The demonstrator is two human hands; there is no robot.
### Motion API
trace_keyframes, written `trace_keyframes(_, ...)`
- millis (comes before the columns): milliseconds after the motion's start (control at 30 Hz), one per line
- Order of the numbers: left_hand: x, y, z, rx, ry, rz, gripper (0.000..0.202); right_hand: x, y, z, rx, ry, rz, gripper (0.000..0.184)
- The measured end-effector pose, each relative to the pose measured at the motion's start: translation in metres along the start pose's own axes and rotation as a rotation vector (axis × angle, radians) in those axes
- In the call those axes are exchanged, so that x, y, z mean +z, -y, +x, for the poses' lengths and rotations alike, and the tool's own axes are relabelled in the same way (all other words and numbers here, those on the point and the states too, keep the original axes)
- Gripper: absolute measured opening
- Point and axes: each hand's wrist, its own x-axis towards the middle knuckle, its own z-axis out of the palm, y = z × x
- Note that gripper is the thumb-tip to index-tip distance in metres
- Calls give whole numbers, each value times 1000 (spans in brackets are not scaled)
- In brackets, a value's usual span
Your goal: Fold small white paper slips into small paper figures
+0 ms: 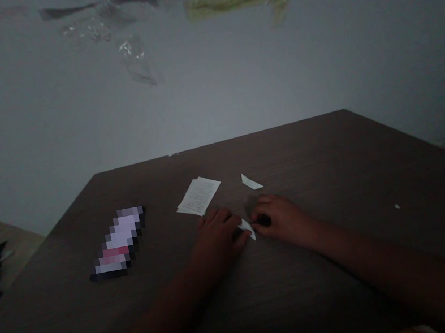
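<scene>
Pinching a small pale paper (249, 228) from its left, the left hand (218, 239) was item one in my head view: thumb and fingers closed on the piece, low over the desk (311, 156), presumably to steady it. Item two, the right hand (281, 218), was curled, fingertips nipping the paper's right edge; I took this as a counter-hold, since so slight a piece would slide easily. The paper itself lay between both hands, partly covered, so I could not tell its full shape. Item three, a pile of printed slips (199, 196), sat slightly fanned beyond the left hand, probably for easy reach. Item four, an angular paper strip (251, 182), lay apart beyond the right hand, likely out of the way. Item five, a phone (119, 242), lay flat at left, screen lit, pixelated. Item six, a white scrap (397, 206), lay well to the right.
</scene>
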Motion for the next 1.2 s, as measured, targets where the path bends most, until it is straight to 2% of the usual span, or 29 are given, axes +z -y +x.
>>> trace_keyframes(300, 3, 10, 1, 34, 7, -81, 6, -1, 15, -6, 52, 10, -52, 20)
trace_keyframes(567, 7, 15, 6, 46, 7, -69, 7, 5, 21, -7, 90, -27, -75, 22)
trace_keyframes(900, -1, 10, 2, 42, 0, -54, 12, 4, 17, -7, 85, 13, -75, 26)
trace_keyframes(1067, -2, 8, 1, 30, -7, -47, 12, 3, 25, -11, 100, 54, -89, 37)
trace_keyframes(1200, -3, 7, 0, 27, 5, -39, 14, -3, 30, -14, 97, 74, -37, 36)
